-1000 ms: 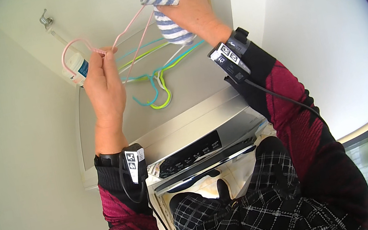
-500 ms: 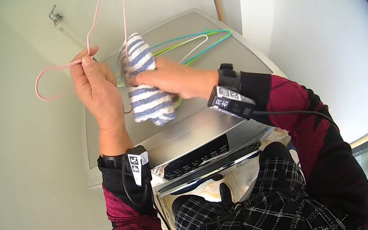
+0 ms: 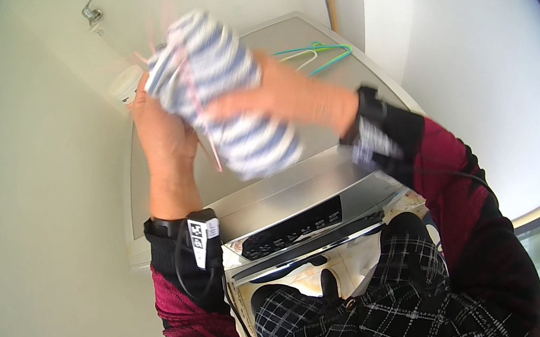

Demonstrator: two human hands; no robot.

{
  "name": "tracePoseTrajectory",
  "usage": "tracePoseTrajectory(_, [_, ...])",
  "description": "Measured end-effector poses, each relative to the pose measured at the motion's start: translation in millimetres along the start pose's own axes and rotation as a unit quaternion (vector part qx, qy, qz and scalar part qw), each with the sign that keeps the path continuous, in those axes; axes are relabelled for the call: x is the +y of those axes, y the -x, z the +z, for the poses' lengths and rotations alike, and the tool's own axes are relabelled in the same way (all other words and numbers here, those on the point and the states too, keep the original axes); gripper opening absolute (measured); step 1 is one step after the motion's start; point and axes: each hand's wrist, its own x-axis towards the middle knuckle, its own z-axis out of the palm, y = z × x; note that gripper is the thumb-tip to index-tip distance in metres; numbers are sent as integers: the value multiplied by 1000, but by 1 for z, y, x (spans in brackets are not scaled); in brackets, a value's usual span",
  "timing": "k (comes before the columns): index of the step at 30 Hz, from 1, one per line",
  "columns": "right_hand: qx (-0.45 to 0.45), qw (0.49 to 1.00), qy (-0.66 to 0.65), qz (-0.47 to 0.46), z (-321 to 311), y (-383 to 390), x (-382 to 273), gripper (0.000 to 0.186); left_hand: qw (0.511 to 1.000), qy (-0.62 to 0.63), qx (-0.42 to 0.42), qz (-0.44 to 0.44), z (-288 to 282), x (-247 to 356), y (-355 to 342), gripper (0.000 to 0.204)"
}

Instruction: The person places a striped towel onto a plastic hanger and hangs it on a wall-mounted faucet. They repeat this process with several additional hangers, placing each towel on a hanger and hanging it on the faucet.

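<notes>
A blue-and-white striped cloth, smeared by motion, hangs over a thin pink hanger. My right hand grips the cloth from the right, thumb across its front. Behind the cloth's left edge, my left hand is closed on the hanger; its fingers are partly hidden by the cloth. Both hands are above the grey lid of a washing machine. The hanger's hook and upper bars are blurred.
Blue, green and white hangers lie on the lid's far right part. A white container is behind my left hand, below a wall tap. White walls flank the machine, whose dark control panel faces me.
The cloth has spread wider and tilted, and now hides much of the hanger and my left fingers. My right hand has moved slightly right with it. The pink hook has turned out of its leftward position.
</notes>
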Motion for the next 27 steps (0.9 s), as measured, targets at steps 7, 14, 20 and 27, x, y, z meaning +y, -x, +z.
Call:
tracePoseTrajectory(7, [-66,905,360,-217,64,30,6,56,975,147,-125,-110,-50,7,-39,31])
tracePoseTrajectory(14, [70,925,297,-225,35,15,2,57,967,159,-152,-128,-39,12,-22,30])
tracePoseTrajectory(20, [255,863,378,-216,-27,-8,-3,54,879,10,-376,-292,-18,2,2,33])
tracePoseTrajectory(27, [203,920,306,-138,-11,-4,13,53,953,39,-234,-190,-20,-11,-3,30])
